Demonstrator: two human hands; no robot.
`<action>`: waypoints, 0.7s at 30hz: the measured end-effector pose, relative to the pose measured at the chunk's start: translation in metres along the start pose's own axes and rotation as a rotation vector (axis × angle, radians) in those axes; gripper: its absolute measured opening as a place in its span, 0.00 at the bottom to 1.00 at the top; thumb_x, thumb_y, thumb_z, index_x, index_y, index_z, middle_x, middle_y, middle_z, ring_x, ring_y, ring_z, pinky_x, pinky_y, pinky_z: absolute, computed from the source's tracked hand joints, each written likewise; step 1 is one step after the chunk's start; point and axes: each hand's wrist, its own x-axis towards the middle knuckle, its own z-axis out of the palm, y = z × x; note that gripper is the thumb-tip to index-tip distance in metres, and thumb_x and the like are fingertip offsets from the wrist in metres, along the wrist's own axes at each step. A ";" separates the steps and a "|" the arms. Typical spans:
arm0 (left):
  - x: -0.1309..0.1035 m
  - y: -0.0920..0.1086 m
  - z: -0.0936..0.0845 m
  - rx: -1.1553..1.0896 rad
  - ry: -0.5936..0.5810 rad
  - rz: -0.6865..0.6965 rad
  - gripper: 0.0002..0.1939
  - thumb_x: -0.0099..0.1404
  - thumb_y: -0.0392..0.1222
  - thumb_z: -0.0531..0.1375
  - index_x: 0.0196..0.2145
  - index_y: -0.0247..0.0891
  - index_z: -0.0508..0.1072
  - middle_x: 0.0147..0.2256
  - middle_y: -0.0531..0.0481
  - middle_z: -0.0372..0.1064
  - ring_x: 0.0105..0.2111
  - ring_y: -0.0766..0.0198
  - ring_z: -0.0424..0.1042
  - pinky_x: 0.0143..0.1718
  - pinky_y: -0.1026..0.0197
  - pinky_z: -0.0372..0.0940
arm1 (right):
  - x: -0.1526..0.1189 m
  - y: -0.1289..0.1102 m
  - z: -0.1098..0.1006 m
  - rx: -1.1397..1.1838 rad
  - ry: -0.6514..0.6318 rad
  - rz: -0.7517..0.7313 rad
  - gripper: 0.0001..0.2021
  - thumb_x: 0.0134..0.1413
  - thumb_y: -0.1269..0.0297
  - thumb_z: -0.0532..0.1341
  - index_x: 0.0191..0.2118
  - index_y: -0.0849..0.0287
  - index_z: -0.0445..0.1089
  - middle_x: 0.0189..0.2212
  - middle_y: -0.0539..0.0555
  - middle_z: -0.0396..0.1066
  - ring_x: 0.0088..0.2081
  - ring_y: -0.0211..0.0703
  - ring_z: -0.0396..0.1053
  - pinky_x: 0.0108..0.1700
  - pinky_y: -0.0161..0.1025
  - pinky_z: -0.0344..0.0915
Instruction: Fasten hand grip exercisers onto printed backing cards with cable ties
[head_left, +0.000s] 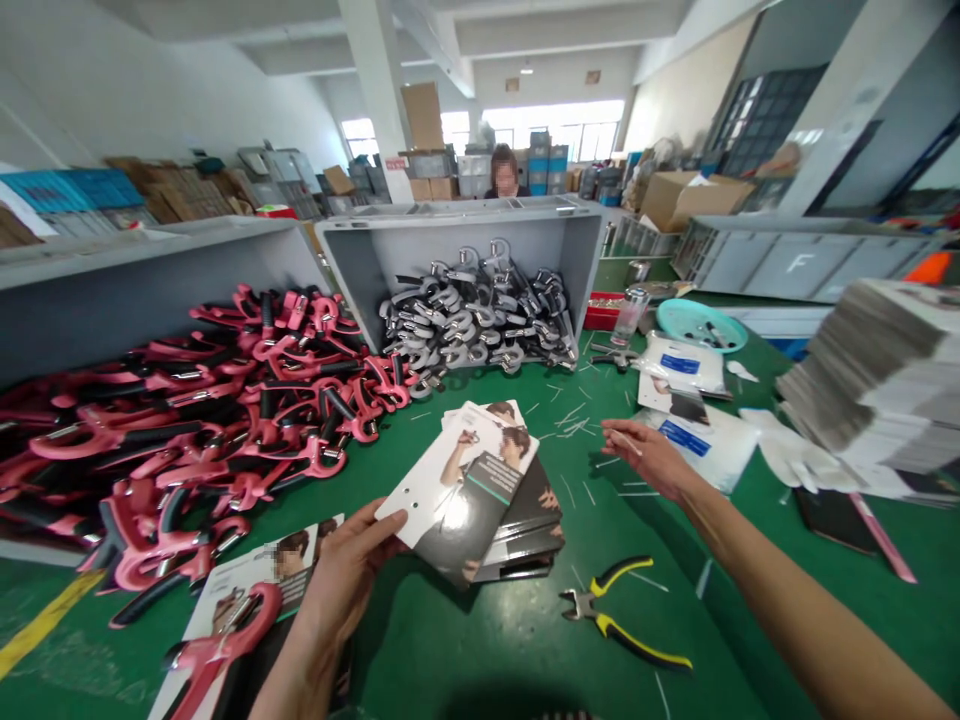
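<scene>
My left hand (360, 545) grips the lower left corner of a printed card (469, 490) with two punched holes, thumb on top. That card is tilted over a stack of similar cards (529, 540) on the green table. Over the table to the right, my right hand (649, 455) is closed in a pinch on what looks like a thin white zip tie (616, 436). Yellow-and-black cutting pliers (600, 605) lie with handles spread between my forearms. At the lower left, a pink hand grip strengthener (225, 640) rests on another card (251, 570).
Pink hand grips (262, 400) spill from a grey bin at left; a second grey bin (461, 215) holds grey ones. White strips (574, 422) litter the table. At right are white bags (682, 365), a turquoise plate (701, 318) and stacked paper (870, 370). A person (506, 175) is beyond the bins.
</scene>
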 end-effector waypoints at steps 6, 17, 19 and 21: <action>0.010 0.006 0.000 0.084 -0.138 0.025 0.18 0.54 0.41 0.70 0.42 0.33 0.77 0.38 0.42 0.78 0.34 0.60 0.76 0.33 0.63 0.69 | -0.004 -0.064 0.062 0.235 0.103 -0.114 0.11 0.56 0.53 0.65 0.39 0.54 0.75 0.33 0.51 0.74 0.30 0.37 0.71 0.33 0.36 0.72; 0.015 -0.010 -0.010 -0.067 -0.056 0.085 0.22 0.59 0.53 0.66 0.44 0.32 0.77 0.35 0.42 0.77 0.30 0.62 0.75 0.30 0.63 0.67 | -0.033 -0.119 0.216 0.034 -0.425 -0.352 0.13 0.66 0.53 0.55 0.42 0.57 0.68 0.32 0.54 0.78 0.25 0.39 0.75 0.27 0.36 0.72; 0.015 -0.021 -0.010 -0.145 0.043 0.165 0.23 0.63 0.55 0.62 0.44 0.32 0.76 0.36 0.42 0.77 0.31 0.62 0.75 0.31 0.63 0.67 | -0.032 -0.114 0.219 0.006 -0.441 -0.356 0.13 0.67 0.53 0.54 0.42 0.57 0.67 0.32 0.54 0.78 0.25 0.39 0.74 0.25 0.34 0.70; 0.015 -0.033 -0.008 -0.197 0.106 0.215 0.19 0.64 0.52 0.62 0.44 0.33 0.76 0.37 0.43 0.77 0.33 0.63 0.75 0.35 0.63 0.67 | -0.033 -0.112 0.220 -0.020 -0.481 -0.364 0.13 0.67 0.53 0.54 0.42 0.57 0.68 0.31 0.54 0.78 0.26 0.38 0.74 0.25 0.33 0.70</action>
